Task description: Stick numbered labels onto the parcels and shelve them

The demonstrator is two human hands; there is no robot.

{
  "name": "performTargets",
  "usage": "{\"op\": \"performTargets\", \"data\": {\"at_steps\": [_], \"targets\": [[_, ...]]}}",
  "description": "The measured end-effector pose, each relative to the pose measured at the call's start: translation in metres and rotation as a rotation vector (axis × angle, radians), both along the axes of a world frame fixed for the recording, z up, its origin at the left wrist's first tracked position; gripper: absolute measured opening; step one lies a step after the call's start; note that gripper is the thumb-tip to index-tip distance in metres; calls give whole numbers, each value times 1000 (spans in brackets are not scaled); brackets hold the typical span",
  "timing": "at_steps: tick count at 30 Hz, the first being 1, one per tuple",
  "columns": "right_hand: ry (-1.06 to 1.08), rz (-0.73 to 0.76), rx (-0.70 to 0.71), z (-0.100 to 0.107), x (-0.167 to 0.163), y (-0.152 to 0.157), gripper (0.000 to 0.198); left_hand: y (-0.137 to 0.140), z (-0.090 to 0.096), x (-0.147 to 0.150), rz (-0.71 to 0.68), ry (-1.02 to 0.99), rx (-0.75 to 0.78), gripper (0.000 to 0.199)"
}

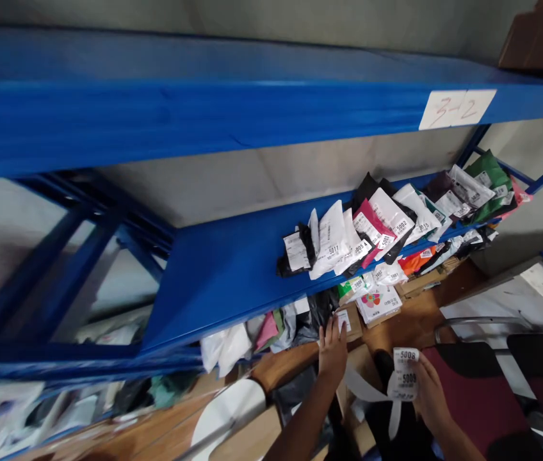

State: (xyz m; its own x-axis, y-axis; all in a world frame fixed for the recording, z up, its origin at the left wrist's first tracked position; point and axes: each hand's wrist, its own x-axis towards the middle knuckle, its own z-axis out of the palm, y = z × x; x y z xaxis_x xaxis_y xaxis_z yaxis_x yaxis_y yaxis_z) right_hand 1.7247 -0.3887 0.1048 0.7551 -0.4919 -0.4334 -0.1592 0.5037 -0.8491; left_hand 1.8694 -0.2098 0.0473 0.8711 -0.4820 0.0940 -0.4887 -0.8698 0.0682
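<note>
A strip of white number stickers [403,378], with 5008 and 5009 readable, is pinched in my right hand [428,394]. Its backing paper curls off to the left and hangs below. My left hand [333,349] is stretched toward the lower shelf. Its fingers lie at the white label of a small brown cardboard box [354,323], beside a black plastic parcel [324,307]; how firmly they touch is hard to tell. Just right of the box is a white package with a flower print [378,302].
Labelled mailer bags [332,240] stand in a row on the blue shelf [214,269]. A beam above carries a sign [457,109] reading 3-2. More parcels [233,346] fill the level below. A dark red chair [478,397] stands at right, cardboard boxes [250,435] on the floor.
</note>
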Motion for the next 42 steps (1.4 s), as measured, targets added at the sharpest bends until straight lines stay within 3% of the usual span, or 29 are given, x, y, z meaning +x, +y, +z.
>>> {"op": "performTargets", "data": {"at_steps": [3, 7, 13, 16, 20, 23, 26, 28, 30, 33, 35, 39, 42], "targets": [[35, 123, -1, -22, 40, -12, 47, -5, -14, 62, -178, -12, 139, 51], [-42, 309, -138, -66, 113, -12, 42, 24, -20, 117, -301, -60, 192, 49], [-234, 443, -278, -157, 194, 3, 21, 81, -1, 124, -377, -536, 241, 49], [-432, 528, -431, -181, 215, 12, 11, 89, 3, 124, -426, -701, 217, 37], [-879, 609, -825, -175, 224, 33, 14, 87, -3, 128, -359, -920, 244, 24], [-1150, 600, -1243, -162, 228, 61, 15, 85, -12, 127, -278, -1026, 255, 20], [-1136, 497, -1648, -161, 240, 83, 14, 88, -21, 127, -287, -1037, 232, 21], [-1008, 394, -1785, -168, 250, 86, 15, 94, -25, 130, -322, -1024, 211, 34], [-857, 286, -1812, -176, 255, 78, 16, 102, -26, 133, -323, -1016, 163, 46], [-786, 177, -1752, -179, 249, 61, 17, 110, -25, 134, -251, -981, 109, 35], [-926, 125, -1689, -172, 238, 56, 16, 109, -26, 132, -252, -961, 127, 26], [-1283, 85, -1668, -146, 224, 68, 13, 92, -35, 125, -437, -915, 152, 25], [-1266, 193, -1742, -136, 234, 77, 16, 76, -41, 122, -326, -819, 134, 34]]}}
